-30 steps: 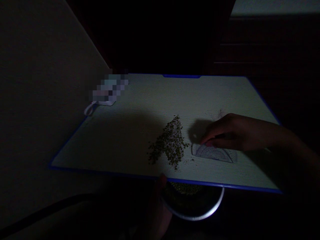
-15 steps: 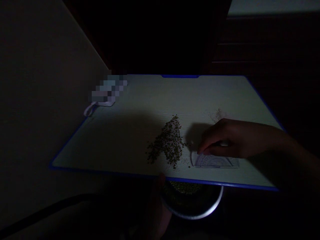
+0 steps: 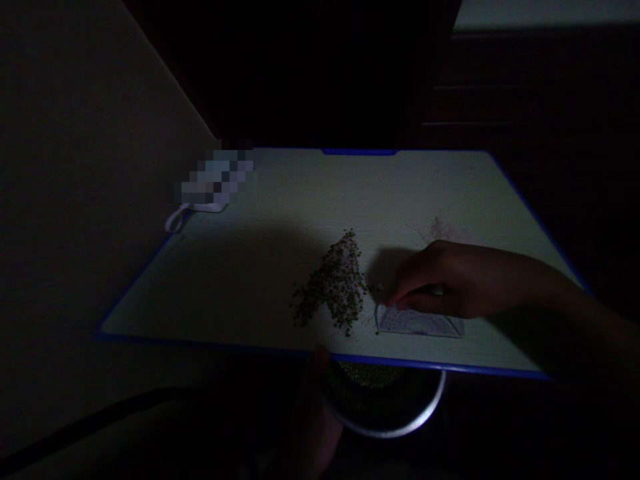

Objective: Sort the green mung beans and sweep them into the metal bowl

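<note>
Right at the near edge, the left hand (image 3: 313, 427) sits dim beside a round steel bowl (image 3: 425, 417) with green flakes (image 3: 373, 375) left in it; can't tell if it's gripping. Well apart, the right hand (image 3: 440, 283) presses its fingertips on a clear half-round plastic protractor (image 3: 420, 323), just beside a heap of dried green herb (image 3: 335, 283) on a white, blue-edged cutting board (image 3: 360, 152). Pale dust (image 3: 440, 230) lies farther back, and a pixelated packet (image 3: 213, 183) sits at the far corner.

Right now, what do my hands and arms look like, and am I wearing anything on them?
Your right hand and right forearm look bare, with no glove, sleeve or cable in view. A small pale spot shows on the hand, too dim to identify. Your left hand is deep in shadow; it looks ungloved, but details are hard to tell.
</note>
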The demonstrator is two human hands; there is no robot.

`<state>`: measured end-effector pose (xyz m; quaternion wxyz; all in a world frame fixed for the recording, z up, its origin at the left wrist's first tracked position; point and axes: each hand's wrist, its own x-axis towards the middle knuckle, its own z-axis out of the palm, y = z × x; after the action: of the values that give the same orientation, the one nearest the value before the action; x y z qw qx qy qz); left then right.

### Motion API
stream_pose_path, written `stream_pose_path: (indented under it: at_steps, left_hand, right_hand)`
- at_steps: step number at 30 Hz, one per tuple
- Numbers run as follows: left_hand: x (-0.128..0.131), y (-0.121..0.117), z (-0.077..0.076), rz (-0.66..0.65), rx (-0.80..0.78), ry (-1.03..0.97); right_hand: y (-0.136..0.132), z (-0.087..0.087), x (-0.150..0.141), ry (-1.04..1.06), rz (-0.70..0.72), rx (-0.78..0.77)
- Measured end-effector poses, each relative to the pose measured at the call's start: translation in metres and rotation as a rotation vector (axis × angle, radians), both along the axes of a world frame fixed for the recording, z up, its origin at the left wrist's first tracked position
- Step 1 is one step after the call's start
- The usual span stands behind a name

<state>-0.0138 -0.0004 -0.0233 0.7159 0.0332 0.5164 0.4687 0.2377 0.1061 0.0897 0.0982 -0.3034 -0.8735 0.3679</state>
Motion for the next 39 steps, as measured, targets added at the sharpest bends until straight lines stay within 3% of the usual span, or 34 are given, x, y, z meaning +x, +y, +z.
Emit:
stream_pose_path:
  at_steps: [13, 20, 25, 29, 34, 39]
  left_hand:
    - [0.005, -0.001, -0.003, 0.024, -0.021, -0.042]
    - [0.003, -0.001, -0.006, 0.007, 0.009, -0.099]
    - [0.0, -0.002, -0.013, -0.015, 0.077, -0.257]
    - [-0.001, -0.002, -0.017, -0.016, 0.064, -0.337]
    - [-0.001, -0.003, -0.018, 0.003, 0.072, -0.353]
    - [0.0, -0.003, -0.019, -0.026, 0.133, -0.383]
  right_hand:
    - [-0.006, -0.008, -0.016, 0.088, 0.095, -0.092]
    - [0.012, -0.01, 0.012, -0.033, -0.114, -0.007]
    - [0.018, -0.004, 0.038, -0.113, -0.315, -0.02]
    - [0.014, -0.004, 0.034, -0.074, -0.408, 0.077]
    - [0.013, -0.014, 0.003, 0.062, -0.215, 0.279]
    - [0.01, -0.013, -0.005, 0.112, -0.068, 0.242]
